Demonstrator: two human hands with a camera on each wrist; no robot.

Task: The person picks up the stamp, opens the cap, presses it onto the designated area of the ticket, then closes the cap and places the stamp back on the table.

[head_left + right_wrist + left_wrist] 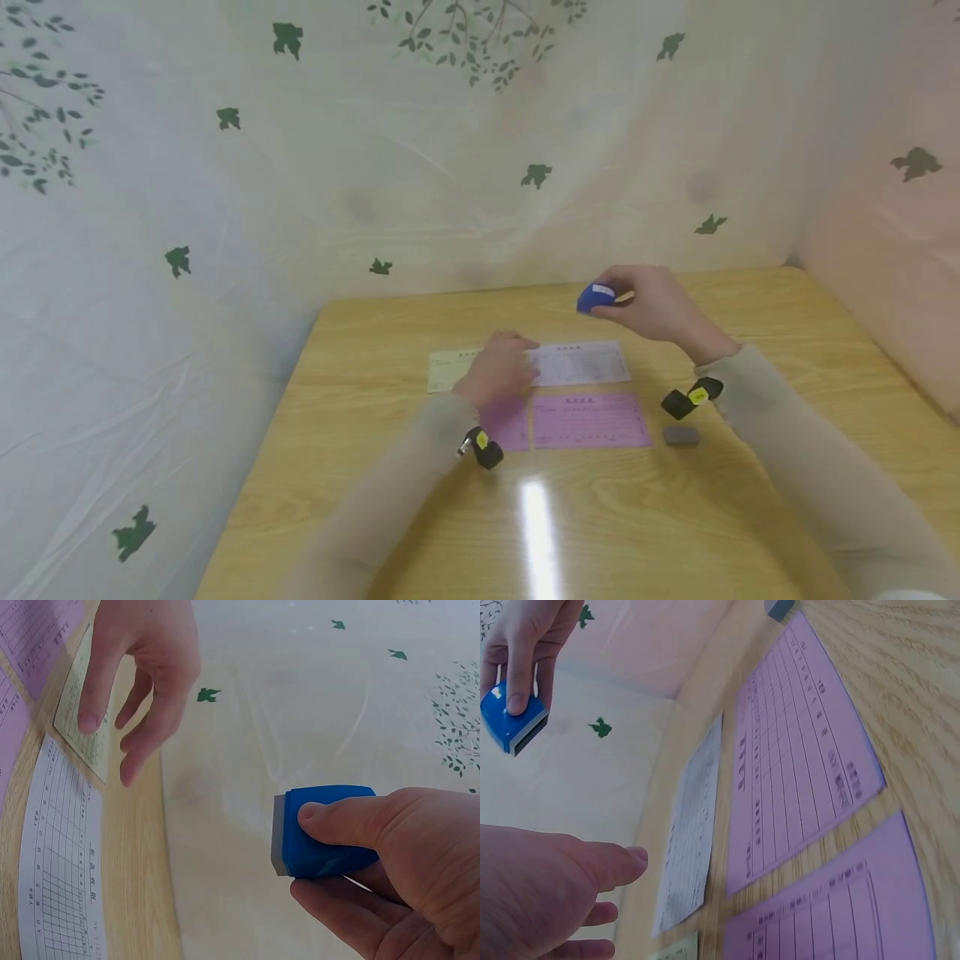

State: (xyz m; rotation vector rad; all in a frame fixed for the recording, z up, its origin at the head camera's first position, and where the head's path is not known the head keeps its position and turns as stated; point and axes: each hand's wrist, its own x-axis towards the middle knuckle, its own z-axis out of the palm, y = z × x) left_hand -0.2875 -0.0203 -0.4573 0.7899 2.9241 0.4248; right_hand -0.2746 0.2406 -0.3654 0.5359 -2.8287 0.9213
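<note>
My right hand (654,302) pinches a blue stamp (594,299) between thumb and fingers, raised above the far part of the table. In the right wrist view the grey face of the stamp (279,836) points left, toward the other hand. My left hand (501,371) hovers over the papers with loose, spread fingers and holds nothing. Beneath it lie a pale yellow form (444,372), partly covered in the head view, and a white form (581,367). Nearer to me are two purple forms side by side, the right one (592,421) in full sight, the left one (512,431) partly behind my wrist.
A small grey block (681,435) lies right of the purple forms, by my right forearm. The wooden table (360,367) ends at a pale curtain (420,208) with leaf and bird prints. Light reflects in a bright streak near the front.
</note>
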